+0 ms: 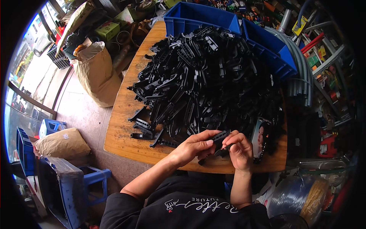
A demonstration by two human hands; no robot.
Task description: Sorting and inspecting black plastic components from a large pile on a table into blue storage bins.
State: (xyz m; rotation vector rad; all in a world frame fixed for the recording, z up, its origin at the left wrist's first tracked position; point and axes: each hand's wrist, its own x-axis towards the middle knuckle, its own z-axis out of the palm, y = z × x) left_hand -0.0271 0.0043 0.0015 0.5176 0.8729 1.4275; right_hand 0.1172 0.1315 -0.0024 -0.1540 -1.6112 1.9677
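Near the front edge of the wooden table [122, 131], my left hand [198, 145] grips a slim black plastic part [220, 135] between thumb and fingers. Close beside it, my right hand [240, 149] has its fingers bent and pinched at the lower end of the black plastic, around a thin dark piece; whether this is a separate part cannot be made out. Beyond both hands spreads a large heap of similar long black plastic parts [190, 84]. Several of them lie loose at the heap's near left side, such as one ridged black part [143, 123].
Two blue bins [202, 17] [267, 49] stand at the table's far side. A phone [261, 139] with a lit screen lies right of my right hand. Paper sacks [95, 76] [63, 145] and a blue stool [95, 179] are at left. Clear hoses [301, 84] hang at right.
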